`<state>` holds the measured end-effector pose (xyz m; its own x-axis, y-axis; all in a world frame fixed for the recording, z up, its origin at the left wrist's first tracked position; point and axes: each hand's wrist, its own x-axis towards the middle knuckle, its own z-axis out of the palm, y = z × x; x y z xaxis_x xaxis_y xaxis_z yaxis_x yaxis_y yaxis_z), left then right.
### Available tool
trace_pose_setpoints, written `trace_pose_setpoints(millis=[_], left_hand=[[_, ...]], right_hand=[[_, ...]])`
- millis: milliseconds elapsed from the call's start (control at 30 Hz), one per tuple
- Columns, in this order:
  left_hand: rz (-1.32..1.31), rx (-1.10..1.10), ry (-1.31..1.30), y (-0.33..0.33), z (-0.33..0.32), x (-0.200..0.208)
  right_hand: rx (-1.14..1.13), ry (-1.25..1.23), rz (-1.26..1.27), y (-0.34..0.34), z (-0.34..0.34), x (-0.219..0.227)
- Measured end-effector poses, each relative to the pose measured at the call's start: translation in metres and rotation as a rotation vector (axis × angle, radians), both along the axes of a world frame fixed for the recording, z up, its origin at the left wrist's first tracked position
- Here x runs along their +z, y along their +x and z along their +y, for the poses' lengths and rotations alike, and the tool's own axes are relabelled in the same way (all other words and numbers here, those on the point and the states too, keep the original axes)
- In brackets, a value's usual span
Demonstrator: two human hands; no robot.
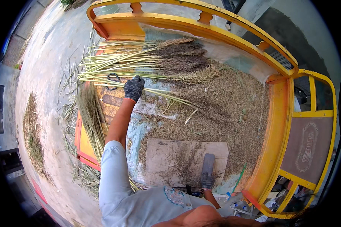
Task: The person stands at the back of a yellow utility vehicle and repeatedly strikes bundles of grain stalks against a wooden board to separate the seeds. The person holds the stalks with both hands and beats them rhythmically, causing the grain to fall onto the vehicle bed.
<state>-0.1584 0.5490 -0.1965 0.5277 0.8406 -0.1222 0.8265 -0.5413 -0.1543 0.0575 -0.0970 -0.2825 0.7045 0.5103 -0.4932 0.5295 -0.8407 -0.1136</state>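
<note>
My left hand [133, 89], in a dark grey knit glove, is closed around a few pale green broomcorn stalks [163, 94]. Their brown seed heads [210, 109] lie to the right over loose grain. By the lower edge, my gloved right hand [207, 181] grips a flat grey blade-like tool [208, 164] with a rounded end. That tool lies over a wooden board [166, 157] strewn with seeds. Just beyond my left hand is a larger bundle of stalks [121, 60] with dark heads [183, 56]. Black-handled scissors [113, 78] rest beside the left hand.
A yellow cart bed with a railing [170, 18] surrounds the work, with a yellow frame [310, 151] at the right. Loose grain [238, 98] covers much of the bed. Another broomcorn bundle [89, 109] lies at the left edge; leaf litter [68, 128] is on the ground.
</note>
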Motion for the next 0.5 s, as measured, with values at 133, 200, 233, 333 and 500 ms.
trace_pose_setpoints(millis=[133, 200, 233, 333, 500], left_hand=[[0.012, 0.169, -0.100, 0.006, 0.036, -0.020], [-0.019, 0.253, -0.169, 0.010, 0.047, -0.043], [0.005, 0.305, -0.260, 0.006, 0.055, -0.053], [0.000, 0.333, -0.234, 0.012, 0.062, -0.071], [-0.069, 0.277, -0.087, 0.018, 0.068, -0.071]], right_hand=[[-0.237, 0.000, 0.089, -0.008, 0.031, 0.032], [-0.322, 0.103, 0.130, -0.006, 0.024, 0.030], [-0.166, -0.015, 0.088, -0.007, 0.022, 0.027], [-0.140, -0.099, 0.074, -0.007, 0.014, 0.025], [-0.178, -0.125, 0.091, -0.011, 0.008, 0.026]])
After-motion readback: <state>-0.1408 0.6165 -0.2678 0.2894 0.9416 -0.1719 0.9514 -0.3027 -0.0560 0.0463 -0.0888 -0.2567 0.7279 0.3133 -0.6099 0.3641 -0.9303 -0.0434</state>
